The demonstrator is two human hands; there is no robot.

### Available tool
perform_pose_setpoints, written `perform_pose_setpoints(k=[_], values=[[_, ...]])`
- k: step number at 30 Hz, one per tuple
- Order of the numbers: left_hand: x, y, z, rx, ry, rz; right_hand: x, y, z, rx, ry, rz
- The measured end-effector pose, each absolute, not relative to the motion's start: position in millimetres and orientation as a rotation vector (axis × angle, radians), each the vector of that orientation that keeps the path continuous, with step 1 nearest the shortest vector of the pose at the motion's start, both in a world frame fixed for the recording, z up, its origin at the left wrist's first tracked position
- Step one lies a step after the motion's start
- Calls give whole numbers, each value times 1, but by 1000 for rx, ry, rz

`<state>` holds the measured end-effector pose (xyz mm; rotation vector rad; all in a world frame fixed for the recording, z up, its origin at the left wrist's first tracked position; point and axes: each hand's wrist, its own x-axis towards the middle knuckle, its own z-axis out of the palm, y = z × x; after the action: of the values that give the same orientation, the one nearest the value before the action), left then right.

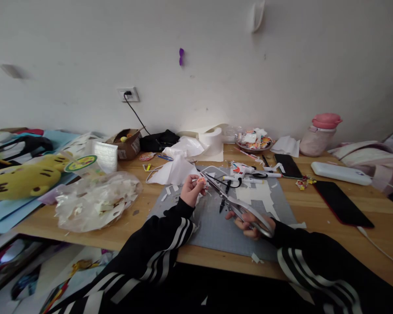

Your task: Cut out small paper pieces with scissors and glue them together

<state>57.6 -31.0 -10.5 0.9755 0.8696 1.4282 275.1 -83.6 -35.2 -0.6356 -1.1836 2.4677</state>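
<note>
Pinched in my left hand (192,190) is a small orange-and-white paper piece (202,180); its exact shape is hard to make out. My right hand (249,223) is wrapped round the handles of large grey scissors (235,204). The blades point up and left and reach the paper piece. Both hands are above a grey cutting mat (212,231). A black pen (225,198) lies on the mat behind the scissors. Cut white paper (257,195) and small scraps are scattered on it. A white hot glue gun (242,169) rests at the mat's far side.
A plastic bag with scraps (94,203) and a yellow plush toy (26,178) are at left. Behind stand a tissue roll (211,141) and a bowl of scraps (254,141). Phones (342,203), a white power bank (340,173) and a pink-lidded bottle (319,137) are at right.
</note>
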Motion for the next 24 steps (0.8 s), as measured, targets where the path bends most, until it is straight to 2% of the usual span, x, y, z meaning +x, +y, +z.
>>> perform_pose_setpoints(k=[24], values=[[58, -31, -11, 979, 881, 1415, 270, -91, -20, -989, -1235, 2311]])
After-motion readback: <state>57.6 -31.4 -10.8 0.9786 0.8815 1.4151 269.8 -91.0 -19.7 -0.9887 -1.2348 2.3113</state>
